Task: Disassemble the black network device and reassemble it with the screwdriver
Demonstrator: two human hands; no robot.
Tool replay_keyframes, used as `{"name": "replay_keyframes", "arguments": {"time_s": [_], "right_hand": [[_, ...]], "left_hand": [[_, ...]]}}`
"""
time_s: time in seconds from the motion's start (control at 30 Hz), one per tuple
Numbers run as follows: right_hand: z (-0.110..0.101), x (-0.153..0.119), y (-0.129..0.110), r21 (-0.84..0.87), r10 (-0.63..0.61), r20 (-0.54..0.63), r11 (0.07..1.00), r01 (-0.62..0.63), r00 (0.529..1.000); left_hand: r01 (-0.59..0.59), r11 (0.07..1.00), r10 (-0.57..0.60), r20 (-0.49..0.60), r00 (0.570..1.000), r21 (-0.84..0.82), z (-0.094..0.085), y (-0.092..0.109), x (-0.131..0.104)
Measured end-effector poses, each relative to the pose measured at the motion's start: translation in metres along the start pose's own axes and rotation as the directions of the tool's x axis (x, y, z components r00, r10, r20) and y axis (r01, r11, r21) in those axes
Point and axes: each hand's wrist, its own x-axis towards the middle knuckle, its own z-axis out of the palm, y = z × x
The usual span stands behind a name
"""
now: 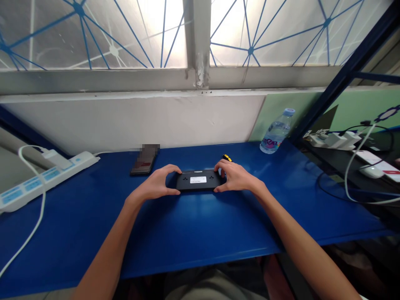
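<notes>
Between my two hands is a flat black rectangular device (204,186), perhaps a small network switch. A white label and two cross-like mounting slots are on the face turned to me. My left hand (161,181) grips its left end, thumb at the near edge and fingers at the far edge. At the right end my right hand (233,176) holds it the same way, with fingers curled. I cannot tell whether the device rests on the blue table (193,233) or is just above it. Just behind my right hand lies a small yellow-and-black object (227,158), partly hidden.
A dark phone-like slab (145,160), partly blurred, lies back left. At the left edge is a white power strip (46,175) with a plugged-in charger and cable. A water bottle (276,132) stands back right. Beyond the blue frame, a neighbouring desk holds a white mouse (371,171) and cables.
</notes>
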Motion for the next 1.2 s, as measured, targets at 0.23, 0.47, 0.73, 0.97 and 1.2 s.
{"name": "replay_keyframes", "arguments": {"time_s": [0.23,0.47,0.73,0.97,1.2], "right_hand": [[0.0,-0.0009,-0.0002,0.054,0.002,0.033,0.999,-0.004,0.999],[-0.0023,-0.0022,-0.004,0.051,0.014,0.051,0.999,-0.017,0.999],[-0.0025,-0.0023,-0.0046,0.069,0.027,0.069,0.997,-0.031,0.997],[-0.0024,-0.0027,-0.0046,0.091,0.027,0.073,0.995,-0.034,0.997],[-0.0032,-0.0035,-0.0055,0.097,0.028,0.08,0.995,-0.036,0.996]], "left_hand": [[-0.022,1.0,0.023,0.028,0.999,-0.015,-0.0029,0.0006,-0.0022],[0.012,1.0,-0.011,0.035,0.999,-0.022,-0.0047,0.005,-0.0026],[0.003,1.0,-0.003,0.026,1.0,-0.016,-0.0047,0.0072,-0.0026],[-0.008,1.0,0.009,0.015,1.0,-0.012,-0.0047,0.0073,-0.0022],[0.003,1.0,-0.003,0.022,1.0,-0.005,-0.0044,0.0076,-0.0022]]}}
